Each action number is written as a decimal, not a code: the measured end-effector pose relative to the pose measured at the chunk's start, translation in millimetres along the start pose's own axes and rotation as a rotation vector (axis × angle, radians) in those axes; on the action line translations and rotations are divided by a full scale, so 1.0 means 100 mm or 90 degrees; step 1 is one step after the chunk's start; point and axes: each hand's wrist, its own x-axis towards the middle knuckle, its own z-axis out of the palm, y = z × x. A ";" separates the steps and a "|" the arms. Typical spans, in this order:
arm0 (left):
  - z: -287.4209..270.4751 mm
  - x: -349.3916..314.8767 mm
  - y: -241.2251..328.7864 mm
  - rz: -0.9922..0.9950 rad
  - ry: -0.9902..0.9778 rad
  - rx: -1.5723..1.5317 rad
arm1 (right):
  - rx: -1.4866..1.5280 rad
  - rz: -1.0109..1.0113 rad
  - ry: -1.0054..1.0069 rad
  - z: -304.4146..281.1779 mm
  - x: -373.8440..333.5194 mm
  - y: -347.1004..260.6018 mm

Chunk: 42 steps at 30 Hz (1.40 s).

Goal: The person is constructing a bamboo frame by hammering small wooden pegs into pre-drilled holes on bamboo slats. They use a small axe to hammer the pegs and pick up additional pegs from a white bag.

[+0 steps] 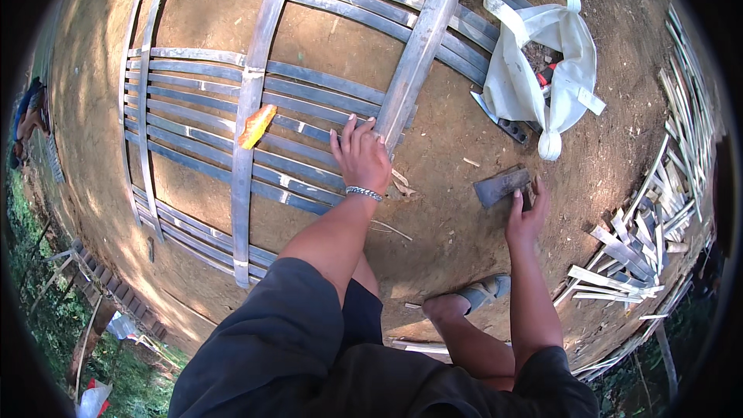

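My left hand (364, 156) rests with its fingers apart on the ends of grey bamboo slats (309, 156), beside a thick crosspiece (418, 54). The slats form a flat lattice on the ground. In my right hand (529, 213) is a short, dark, flat rectangular piece (499, 187), held at its right end just above the soil. The fingers are closed round it; its exact kind cannot be made out. A crumpled yellow-orange object (257, 125) lies on another crosspiece (244, 170), left of my left hand.
A white cloth bag (511, 54) stands at the upper right, with a red-and-black item (546, 74) inside. A dark tool-like object (513, 131) lies beside it. Split bamboo offcuts (631, 255) are heaped at the right. Another person (31, 120) is at the far left.
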 end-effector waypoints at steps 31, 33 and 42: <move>0.00 -0.01 -0.09 -0.002 0.025 -0.042 | 0.428 0.215 -0.342 0.16 -1.31 -0.51; 0.00 -0.01 -0.09 -0.002 0.025 -0.054 | 0.413 0.155 -0.363 0.29 -1.32 -0.64; -0.10 0.04 -0.18 0.043 -0.028 -0.040 | 0.407 0.259 -0.393 0.41 -1.55 -0.99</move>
